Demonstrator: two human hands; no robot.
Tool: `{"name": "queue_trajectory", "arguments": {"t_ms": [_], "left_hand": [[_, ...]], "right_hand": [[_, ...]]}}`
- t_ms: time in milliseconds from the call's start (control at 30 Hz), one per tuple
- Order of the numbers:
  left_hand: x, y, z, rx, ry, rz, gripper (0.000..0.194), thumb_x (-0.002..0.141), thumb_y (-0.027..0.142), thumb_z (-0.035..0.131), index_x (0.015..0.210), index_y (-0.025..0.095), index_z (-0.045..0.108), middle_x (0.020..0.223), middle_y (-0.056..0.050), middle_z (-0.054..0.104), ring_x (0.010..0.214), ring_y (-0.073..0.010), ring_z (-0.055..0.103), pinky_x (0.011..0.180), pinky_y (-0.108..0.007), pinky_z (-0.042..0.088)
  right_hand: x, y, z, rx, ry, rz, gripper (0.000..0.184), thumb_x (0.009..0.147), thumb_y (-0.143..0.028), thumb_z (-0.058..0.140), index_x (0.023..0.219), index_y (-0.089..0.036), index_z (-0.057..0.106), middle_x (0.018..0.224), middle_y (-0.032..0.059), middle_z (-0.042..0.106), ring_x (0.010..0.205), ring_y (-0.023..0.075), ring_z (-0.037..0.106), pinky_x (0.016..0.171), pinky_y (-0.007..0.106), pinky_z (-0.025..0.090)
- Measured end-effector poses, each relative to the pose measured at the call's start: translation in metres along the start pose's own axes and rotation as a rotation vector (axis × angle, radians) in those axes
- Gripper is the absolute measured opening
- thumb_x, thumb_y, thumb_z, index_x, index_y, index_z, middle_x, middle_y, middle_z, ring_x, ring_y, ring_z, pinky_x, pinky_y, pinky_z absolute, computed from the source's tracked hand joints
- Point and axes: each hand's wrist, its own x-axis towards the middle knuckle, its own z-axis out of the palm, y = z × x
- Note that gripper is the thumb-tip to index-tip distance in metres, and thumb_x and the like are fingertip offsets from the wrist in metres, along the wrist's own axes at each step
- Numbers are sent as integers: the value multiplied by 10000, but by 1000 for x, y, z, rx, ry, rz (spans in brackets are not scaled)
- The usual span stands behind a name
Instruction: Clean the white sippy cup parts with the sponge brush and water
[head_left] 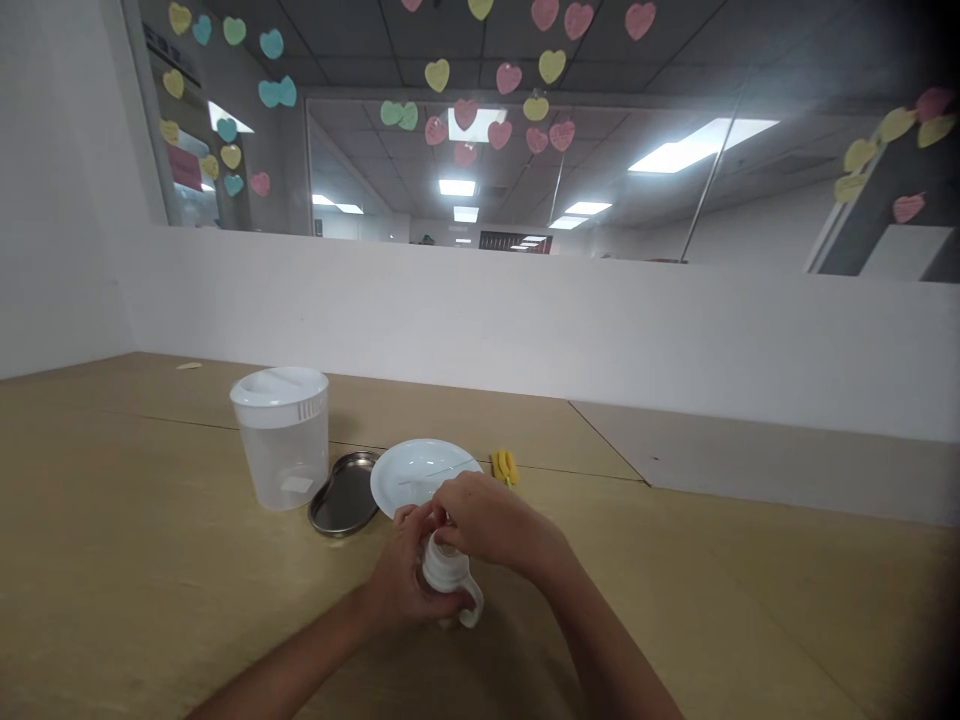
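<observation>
In front of me, my left hand [405,575] is wrapped round a small white bottle [445,566]. The bottle has a wide ringed neck and a curved white loop at its lower right. My right hand [487,520] is over the bottle's top, fingers bent and pressed together at its mouth. Whatever those fingers grip is hidden from view. Just behind both hands lies a white plate [397,465] with a thin, rod-like item [439,472] across it, partly covered by my right hand.
Left of the plate is a kidney-shaped metal tray [343,503], beside a translucent lidded bucket [281,450]. A yellow object [505,466] sits right of the plate. A white wall [450,310] with a window above it bounds the wooden table [675,600] at the back.
</observation>
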Motion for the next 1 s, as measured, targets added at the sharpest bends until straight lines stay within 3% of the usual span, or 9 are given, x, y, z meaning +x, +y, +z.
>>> {"name": "queue_trajectory", "arguments": {"t_ms": [133, 300, 400, 500, 600, 800, 1000], "left_hand": [[-1, -1, 0, -105, -23, -100, 978, 494, 370, 829, 1320, 193, 336, 1179, -124, 535, 1073, -306, 520, 917, -491, 435], [-2, -2, 1, -225, 7, -138, 1044, 477, 376, 846, 1346, 204, 294, 1255, -134, 503, 1136, -300, 507, 950, -464, 425], [-2, 0, 1, -187, 18, -198, 1055, 444, 366, 865, 1340, 215, 329, 1199, -122, 540, 1109, -297, 516, 944, -468, 421], [-1, 0, -1, -177, -12, -250, 1050, 441, 344, 868, 1340, 232, 336, 1109, -92, 575, 1032, -274, 546, 907, -462, 439], [1, 0, -3, -190, -46, -246, 1000, 448, 342, 861, 1310, 234, 368, 1126, -88, 560, 1031, -266, 542, 903, -456, 442], [3, 1, -6, -150, -46, -233, 939, 443, 327, 856, 1274, 230, 428, 1182, -93, 531, 1094, -286, 501, 937, -483, 423], [3, 1, -4, -191, -38, -224, 949, 443, 323, 855, 1281, 224, 421, 1210, -103, 522, 1126, -295, 491, 959, -481, 416]], "right_hand": [[-1, -2, -2, 27, -26, 15, 116, 771, -145, 540, 751, -123, 652, 770, 66, 669, 692, 146, 593, 550, 221, 319], [1, 1, -1, 32, -4, 16, 113, 747, -169, 548, 729, -132, 653, 723, 47, 656, 666, 136, 573, 519, 224, 290], [4, 3, 3, 49, 7, 46, 146, 730, -264, 599, 750, -135, 663, 726, 46, 652, 665, 137, 569, 511, 220, 294], [6, 3, 5, 69, -37, 139, 305, 664, -407, 672, 789, -129, 675, 754, 57, 653, 641, 144, 563, 467, 220, 275], [6, 0, 2, 52, -84, 127, 305, 676, -414, 649, 768, -125, 681, 732, 62, 652, 618, 144, 558, 448, 223, 261], [1, -6, 1, -26, -94, 22, 180, 671, -211, 594, 797, -133, 697, 731, 64, 669, 646, 148, 571, 477, 227, 273], [4, -10, 4, 50, -102, 78, 266, 675, -352, 673, 872, -177, 704, 823, 59, 685, 731, 176, 614, 509, 222, 309]]}}
